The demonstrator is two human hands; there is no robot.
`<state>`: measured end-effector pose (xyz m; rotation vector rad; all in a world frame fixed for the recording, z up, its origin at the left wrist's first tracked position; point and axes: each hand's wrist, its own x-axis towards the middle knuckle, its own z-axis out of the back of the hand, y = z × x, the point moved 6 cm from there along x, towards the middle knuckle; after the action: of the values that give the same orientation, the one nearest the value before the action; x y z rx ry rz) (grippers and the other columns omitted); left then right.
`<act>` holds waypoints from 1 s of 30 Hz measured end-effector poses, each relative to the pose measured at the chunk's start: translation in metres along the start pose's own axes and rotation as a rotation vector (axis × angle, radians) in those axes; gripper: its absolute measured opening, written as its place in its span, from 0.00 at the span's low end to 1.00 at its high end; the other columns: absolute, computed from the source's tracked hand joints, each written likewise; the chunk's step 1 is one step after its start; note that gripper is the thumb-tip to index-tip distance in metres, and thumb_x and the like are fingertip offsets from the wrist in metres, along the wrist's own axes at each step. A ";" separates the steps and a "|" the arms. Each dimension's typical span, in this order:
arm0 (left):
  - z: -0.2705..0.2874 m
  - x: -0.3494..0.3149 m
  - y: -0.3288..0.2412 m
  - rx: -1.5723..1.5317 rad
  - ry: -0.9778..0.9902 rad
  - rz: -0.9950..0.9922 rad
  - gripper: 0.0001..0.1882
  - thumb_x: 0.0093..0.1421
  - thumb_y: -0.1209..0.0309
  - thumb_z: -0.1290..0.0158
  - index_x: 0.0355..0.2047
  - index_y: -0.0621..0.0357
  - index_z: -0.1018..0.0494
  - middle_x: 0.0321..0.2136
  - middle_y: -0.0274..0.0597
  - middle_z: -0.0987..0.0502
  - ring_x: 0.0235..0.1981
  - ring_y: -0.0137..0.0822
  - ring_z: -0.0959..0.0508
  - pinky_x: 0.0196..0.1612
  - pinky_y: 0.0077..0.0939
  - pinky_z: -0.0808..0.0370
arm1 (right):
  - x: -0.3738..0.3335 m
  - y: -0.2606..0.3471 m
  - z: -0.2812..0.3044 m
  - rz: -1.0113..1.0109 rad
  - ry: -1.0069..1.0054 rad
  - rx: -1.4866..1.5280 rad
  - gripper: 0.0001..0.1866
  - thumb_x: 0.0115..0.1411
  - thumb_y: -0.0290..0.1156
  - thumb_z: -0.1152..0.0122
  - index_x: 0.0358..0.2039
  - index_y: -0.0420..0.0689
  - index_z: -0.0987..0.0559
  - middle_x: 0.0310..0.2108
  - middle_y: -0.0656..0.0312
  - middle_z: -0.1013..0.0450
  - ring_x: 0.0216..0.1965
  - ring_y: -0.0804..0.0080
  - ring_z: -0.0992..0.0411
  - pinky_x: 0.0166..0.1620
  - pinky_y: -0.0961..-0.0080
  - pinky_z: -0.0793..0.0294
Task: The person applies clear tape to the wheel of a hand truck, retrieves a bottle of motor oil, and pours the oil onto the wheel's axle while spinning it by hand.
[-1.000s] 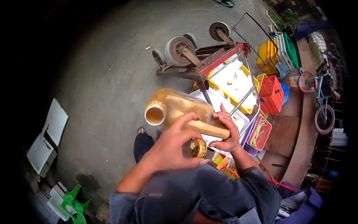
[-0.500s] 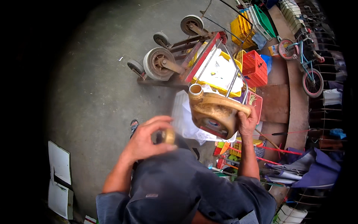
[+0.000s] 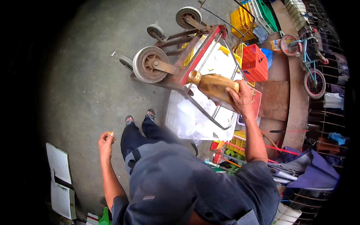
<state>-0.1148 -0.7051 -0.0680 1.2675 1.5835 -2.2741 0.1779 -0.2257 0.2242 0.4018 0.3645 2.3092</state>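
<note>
In my right hand [image 3: 243, 98] is a dirty gold-tan plastic jug [image 3: 213, 85], gripped by its handle. Its uncapped round mouth points left, beside the red edge of an upended wheeled cart [image 3: 204, 56]. My left hand [image 3: 106, 144] is held out low on the left, away from the jug. Its fingers pinch a small gold cap [image 3: 110, 133], mostly covered by the fingers.
Rusty cart wheels [image 3: 151, 64] stick out to the left. Below the cart lies a white plastic-lined crate [image 3: 174, 120]. Red [image 3: 255, 62] and yellow crates [image 3: 242, 24], a small bicycle [image 3: 307, 63] and purple cloth [image 3: 315, 172] line the right side.
My left hand has swung down and left with the cap, away from the jug. The jug has turned and moved slightly up, its mouth now nearer the cart's red edge.
</note>
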 end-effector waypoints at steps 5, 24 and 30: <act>0.014 0.003 0.032 -0.041 -0.051 0.113 0.18 0.59 0.62 0.40 0.40 0.64 0.27 0.28 0.34 0.27 0.27 0.24 0.29 0.30 0.19 0.32 | 0.016 0.002 -0.008 0.068 0.050 -0.113 0.18 0.50 0.37 0.28 0.34 0.39 0.25 0.26 0.52 0.29 0.29 0.54 0.29 0.33 0.63 0.29; 0.030 0.043 0.033 0.014 0.006 0.222 0.18 0.59 0.55 0.41 0.39 0.55 0.28 0.30 0.31 0.27 0.30 0.27 0.25 0.35 0.23 0.27 | 0.055 0.038 -0.035 0.092 0.220 -0.262 0.18 0.49 0.37 0.27 0.33 0.39 0.24 0.26 0.52 0.30 0.28 0.54 0.29 0.34 0.62 0.30; 0.032 0.047 0.033 -0.002 0.025 0.253 0.20 0.59 0.57 0.41 0.43 0.60 0.27 0.33 0.34 0.26 0.32 0.26 0.26 0.36 0.22 0.29 | 0.059 0.049 -0.039 0.091 0.233 -0.313 0.19 0.50 0.39 0.27 0.31 0.39 0.25 0.25 0.52 0.30 0.28 0.53 0.29 0.34 0.62 0.30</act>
<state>-0.1472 -0.7293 -0.1197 1.4106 1.3435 -2.1091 0.0921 -0.2212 0.2177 -0.0062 0.0936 2.4566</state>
